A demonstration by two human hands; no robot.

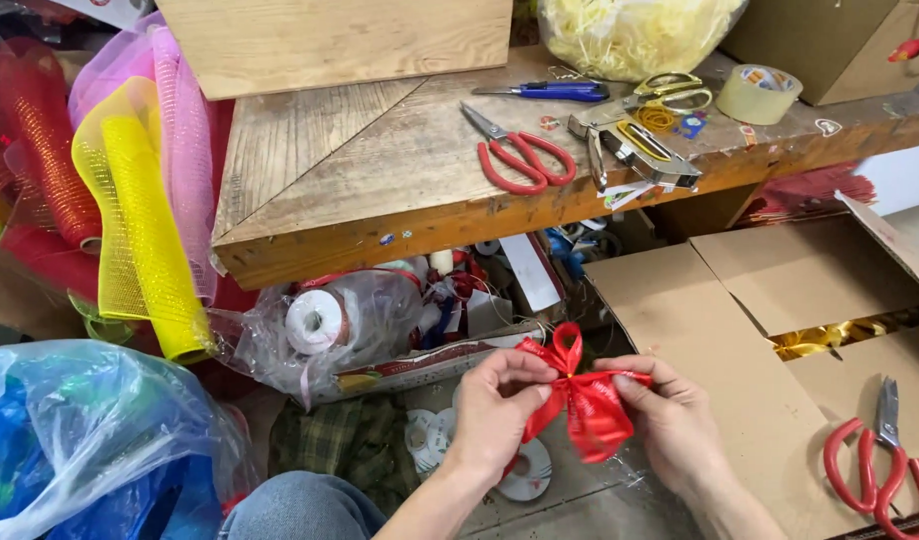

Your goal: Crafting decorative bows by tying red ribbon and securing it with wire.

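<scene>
Between both hands sits a red ribbon bow [580, 395]: the left hand [500, 400] pinches its knot to keep the loops gathered, and the right hand [670, 415] grips a tail. Right of them lie red-handled scissors [880, 470] on cardboard; beyond, another red pair [520, 160] rests on the wooden workbench [360, 180].

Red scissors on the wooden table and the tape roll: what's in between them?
In the head view, between the red scissors and the tape roll lie a metal stapler and yellow-handled scissors.

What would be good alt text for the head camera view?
Both hands, left hand and right hand, pinch a red ribbon bow below a wooden bench. Red scissors lie on the bench, with mesh rolls at left and a cardboard box at right.
</scene>
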